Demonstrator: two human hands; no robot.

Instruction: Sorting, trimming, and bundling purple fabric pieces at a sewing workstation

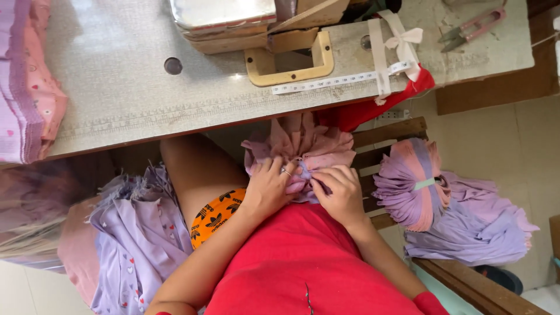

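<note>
A bundle of pink and lilac fabric pieces [300,149] is held low in the lap, just below the table edge [175,131], where both hands can reach it and the stack is supported from beneath. The left hand [269,188] is closed over the near end of the bundle, fingers curled into the cloth, a ring visible on one finger. The right hand [341,191] is set just beside it, fingers bent and pinched on the same end, so that the layers are kept together while the far ends fan out loosely.

To the right, a second bundle of lilac pieces [411,184], tied with a pale green band [424,184], is laid on a wooden bench [388,131], within reach. To the left, loose lilac printed cloth [140,233] is heaped beside the knee.

Farther off, on the grey table, a measuring tape [332,81] is fixed along the edge, and thread snips [472,27] are laid at the far corner.
</note>
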